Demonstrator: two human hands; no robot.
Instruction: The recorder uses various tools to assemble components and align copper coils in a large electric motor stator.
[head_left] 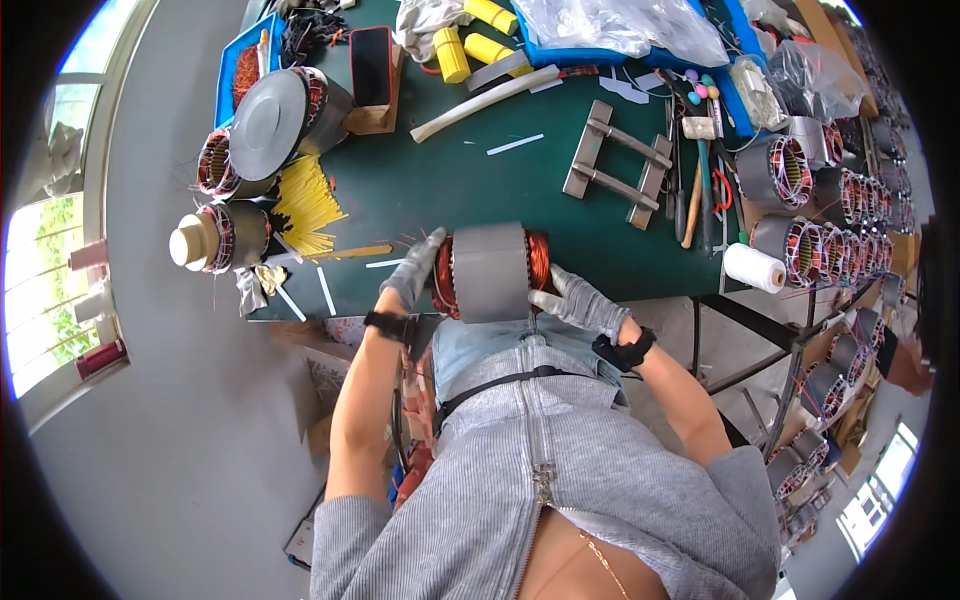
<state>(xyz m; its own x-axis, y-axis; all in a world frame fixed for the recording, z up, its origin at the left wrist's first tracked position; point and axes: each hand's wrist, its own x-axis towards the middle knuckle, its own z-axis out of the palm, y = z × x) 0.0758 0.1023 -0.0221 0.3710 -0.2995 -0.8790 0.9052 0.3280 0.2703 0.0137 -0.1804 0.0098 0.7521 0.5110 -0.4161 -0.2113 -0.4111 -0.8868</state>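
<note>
A motor stator (490,270), a grey steel cylinder with copper windings at both ends, lies on its side at the table's near edge. My left hand (413,272), in a grey glove, grips its left end, with the fingers along the red-brown coil. Against the right end presses my right hand (583,303), also gloved, its fingers near the lower rim and coil. The stator is held between both palms. Parts of the fingertips are hidden behind it.
Yellow strips (305,205) and more stators (240,235) stand at the left. A phone (372,68) leans on a wooden block behind. A metal frame (615,165), a mallet (702,150) and a white thread spool (755,268) lie right. More stators (775,172) fill the far right.
</note>
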